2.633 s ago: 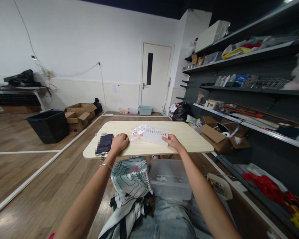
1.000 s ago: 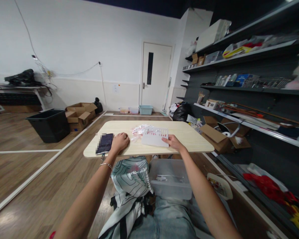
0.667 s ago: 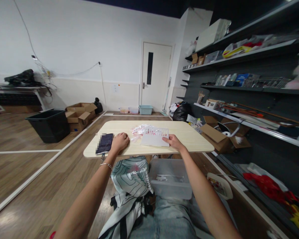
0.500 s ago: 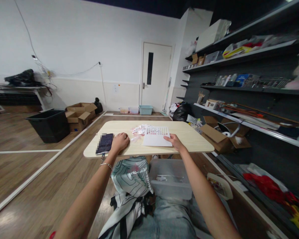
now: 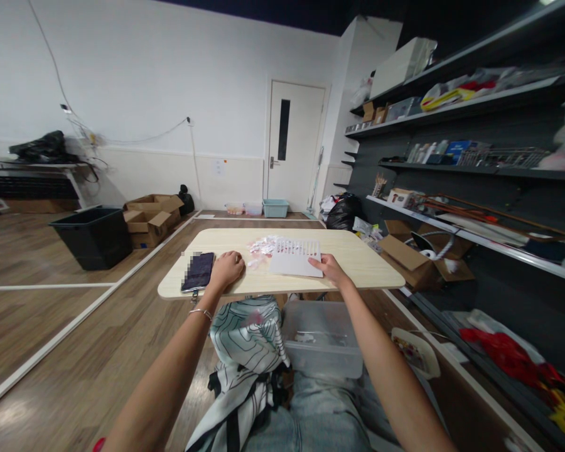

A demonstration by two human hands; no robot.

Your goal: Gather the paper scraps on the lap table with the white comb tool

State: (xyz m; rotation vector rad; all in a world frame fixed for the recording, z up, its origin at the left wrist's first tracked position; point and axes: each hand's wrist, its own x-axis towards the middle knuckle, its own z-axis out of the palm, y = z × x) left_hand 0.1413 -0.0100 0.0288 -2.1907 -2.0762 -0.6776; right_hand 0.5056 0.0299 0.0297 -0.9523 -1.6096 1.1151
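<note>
My right hand (image 5: 332, 269) grips the right edge of a white card (image 5: 292, 265), which has a row of narrow slots along its far side. The card is held low over the table, close to a loose pile of small white and pinkish pieces (image 5: 262, 245). Some of the pile lies behind the card. My left hand (image 5: 228, 268) rests on the tabletop with its fingers lying forward, nothing visible in it. Just left of that hand is a dark, partly pixelated phone-like item (image 5: 198, 272) on the table.
The pale wooden table (image 5: 358, 263) stands before me. Below its near edge are a clear plastic bin (image 5: 322, 342) and a patterned cloth (image 5: 247, 333). Shelves (image 5: 494, 166) line the right side, with an open cardboard box (image 5: 407, 257) below. A black bin (image 5: 94, 238) stands left.
The slotted card has shifted slightly to the left and its tilt has changed a little, with my right hand moving along. My left hand has stayed in place.
</note>
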